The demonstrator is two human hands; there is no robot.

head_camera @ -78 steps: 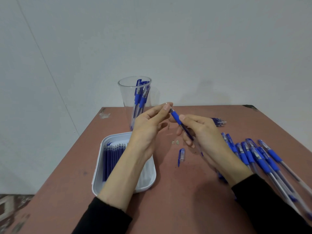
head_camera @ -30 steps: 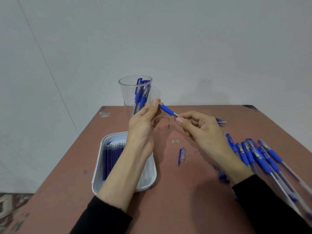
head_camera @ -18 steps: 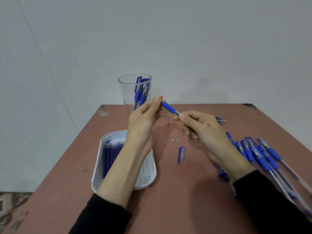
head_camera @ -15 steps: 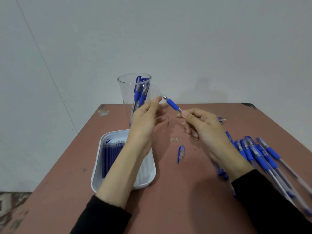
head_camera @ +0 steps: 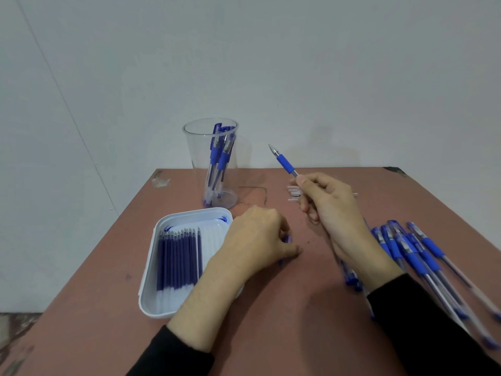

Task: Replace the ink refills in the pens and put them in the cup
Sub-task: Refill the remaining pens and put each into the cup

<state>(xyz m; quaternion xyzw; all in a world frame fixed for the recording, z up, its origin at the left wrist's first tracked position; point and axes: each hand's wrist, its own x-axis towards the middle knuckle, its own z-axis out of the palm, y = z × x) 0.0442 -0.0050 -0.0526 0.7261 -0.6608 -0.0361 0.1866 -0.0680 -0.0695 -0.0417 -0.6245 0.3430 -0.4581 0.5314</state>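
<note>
My right hand (head_camera: 333, 210) grips a blue pen (head_camera: 284, 162) by its barrel, with the uncapped tip pointing up and to the left, above the table. My left hand (head_camera: 257, 240) is down on the table with its fingers curled over the blue pen cap (head_camera: 288, 239), most of which the hand hides. A clear plastic cup (head_camera: 195, 147) stands at the back with a few blue pens (head_camera: 218, 161) upright in it. A white tray (head_camera: 151, 267) at the left holds several dark blue refills (head_camera: 179, 259) in a row.
A pile of several blue pens (head_camera: 406, 253) lies at the right, partly under my right wrist. Several clear used refills (head_camera: 294, 192) lie behind my right hand. The brown table (head_camera: 284, 308) ends at a white wall at the back and a drop at the left.
My left hand let go of the pen's tip and dropped to the table onto the cap. My right hand kept the pen and lifted it slightly to the right.
</note>
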